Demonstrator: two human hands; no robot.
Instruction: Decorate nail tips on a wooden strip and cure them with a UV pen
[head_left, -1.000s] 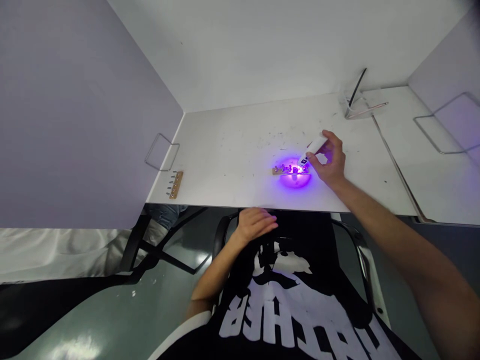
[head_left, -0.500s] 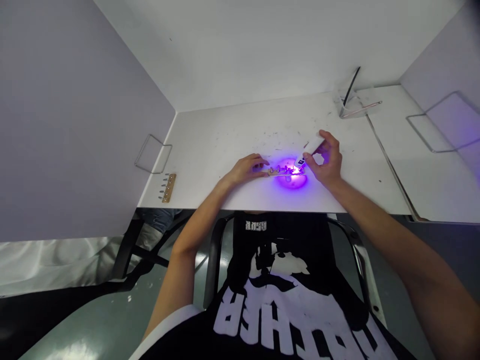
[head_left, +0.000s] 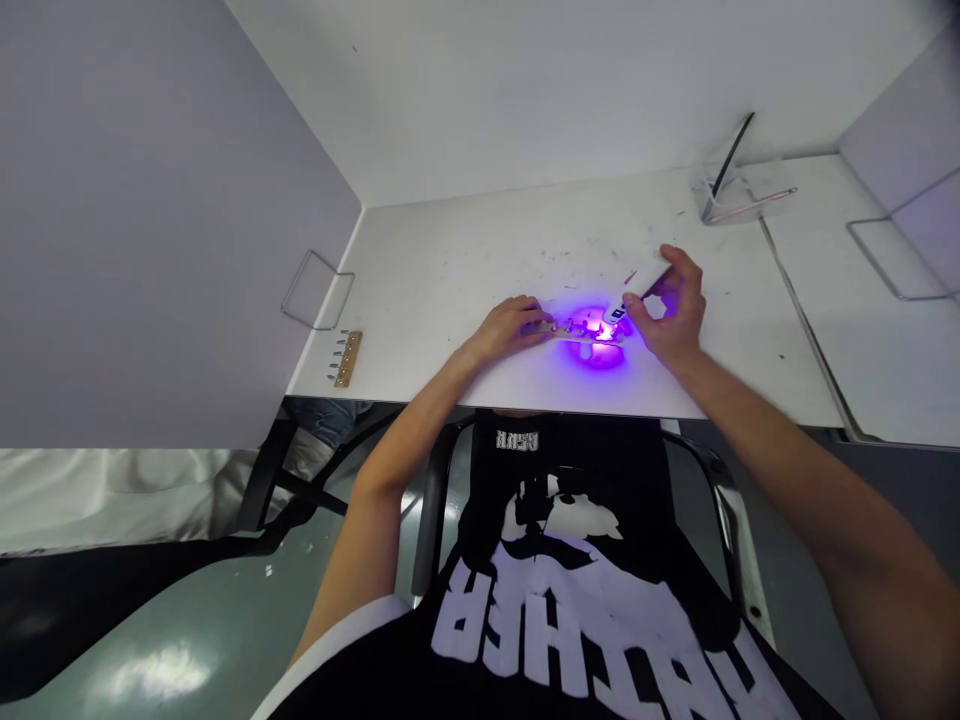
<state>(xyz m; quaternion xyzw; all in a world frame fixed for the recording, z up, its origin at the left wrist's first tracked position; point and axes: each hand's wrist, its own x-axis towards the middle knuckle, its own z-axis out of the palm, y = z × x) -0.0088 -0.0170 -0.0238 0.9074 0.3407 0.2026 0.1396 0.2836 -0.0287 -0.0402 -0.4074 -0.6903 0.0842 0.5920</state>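
Observation:
My left hand point(head_left: 511, 328) rests on the tabletop, thumb and fingers closed on the left end of a narrow wooden strip point(head_left: 574, 337). Small upright pegs with what look like nail tips stand along that strip, though the glare blurs them. In my right hand point(head_left: 675, 315) is a small white handheld UV lamp point(head_left: 645, 282), pinched between thumb and fingers. Its lit end points down and left at the strip's right half, close above it. Violet light covers that half and a round patch of table. Whether the lamp touches the pegs, I cannot tell.
A similar wooden strip with several tips point(head_left: 347, 360) lies at the table's left edge. Wire frames point(head_left: 318, 290) stand by both side panels. At the back right, a clear container point(head_left: 739, 200) holds a dark stick and a thin tool. Dark specks dot the white tabletop point(head_left: 442, 285).
My left fingers have closed further onto the strip's left end. The lamp stays lit over the strip's right half. The whole view has shifted slightly.

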